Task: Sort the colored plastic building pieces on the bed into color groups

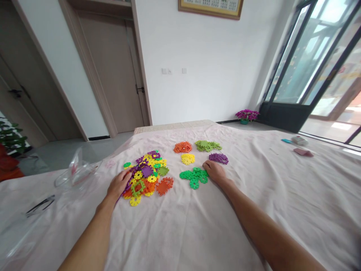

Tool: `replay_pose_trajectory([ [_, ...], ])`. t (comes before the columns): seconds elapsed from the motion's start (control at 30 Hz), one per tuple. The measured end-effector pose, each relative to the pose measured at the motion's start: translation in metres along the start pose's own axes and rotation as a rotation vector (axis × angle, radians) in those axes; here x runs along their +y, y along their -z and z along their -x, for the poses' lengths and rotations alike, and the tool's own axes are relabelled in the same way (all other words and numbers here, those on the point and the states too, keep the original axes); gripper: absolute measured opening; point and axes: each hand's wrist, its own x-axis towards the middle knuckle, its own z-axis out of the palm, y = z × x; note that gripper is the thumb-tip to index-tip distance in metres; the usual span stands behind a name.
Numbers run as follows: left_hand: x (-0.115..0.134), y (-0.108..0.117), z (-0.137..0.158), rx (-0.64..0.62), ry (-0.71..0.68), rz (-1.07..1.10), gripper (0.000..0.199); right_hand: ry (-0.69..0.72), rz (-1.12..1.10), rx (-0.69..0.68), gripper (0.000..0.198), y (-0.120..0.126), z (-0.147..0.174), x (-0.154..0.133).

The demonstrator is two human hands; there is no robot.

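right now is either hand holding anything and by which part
It cannot be told: the left hand is at the mixed pile, the right hand by the green pieces, with no hold clearly visible.

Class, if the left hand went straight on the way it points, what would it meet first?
Most likely the mixed pile: the left hand lies right at its left edge, though actual contact is hard to judge.
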Motion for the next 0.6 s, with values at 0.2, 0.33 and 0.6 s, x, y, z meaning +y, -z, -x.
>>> replay_pose_trajectory([
  [0.2,-0.0025,0.0024,0.0087,0.049,0.051,0.132,0.045,-0.016,0.042,0.002,0.034,0.0024,0.0025,-0.0057],
  [0.33,-0.0045,0.0039,0.0083,0.053,0.056,0.080,0.041,0.013,0.038,0.025,0.032,0.0000,0.0028,-0.0045],
  [0.6,-0.0040,0.0027,0.0095,0.116,0.081,0.157,0.051,-0.004,0.049,0.021,0.032,0.0036,0.0052,-0.0095],
])
